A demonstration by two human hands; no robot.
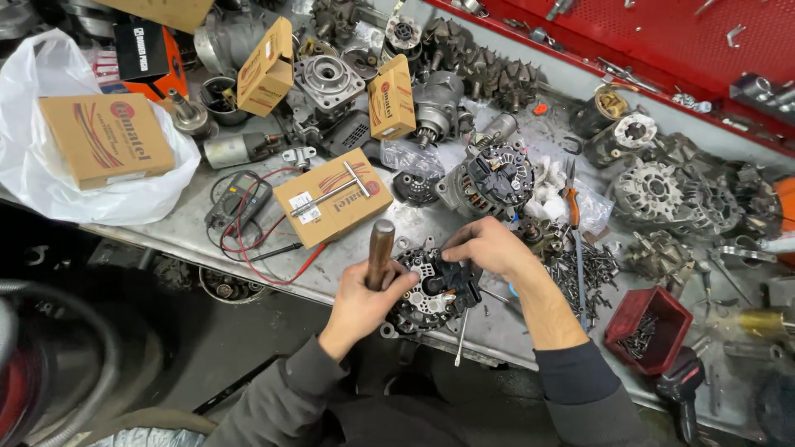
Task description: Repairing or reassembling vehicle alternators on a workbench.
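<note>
Just 1 view: head-worn, looking steeply down, close over the bench (248, 240), red pegboard (662, 41) at frame top.

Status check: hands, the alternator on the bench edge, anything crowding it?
Left hand shut on wooden tool handle. Right hand fingertips on alternator, grip unclear. Screwdriver and loose screws close by.

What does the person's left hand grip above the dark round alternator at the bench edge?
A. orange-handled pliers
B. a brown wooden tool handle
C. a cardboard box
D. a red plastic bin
B: the left hand is closed around a brown wooden tool handle standing upright beside the alternator.
</note>
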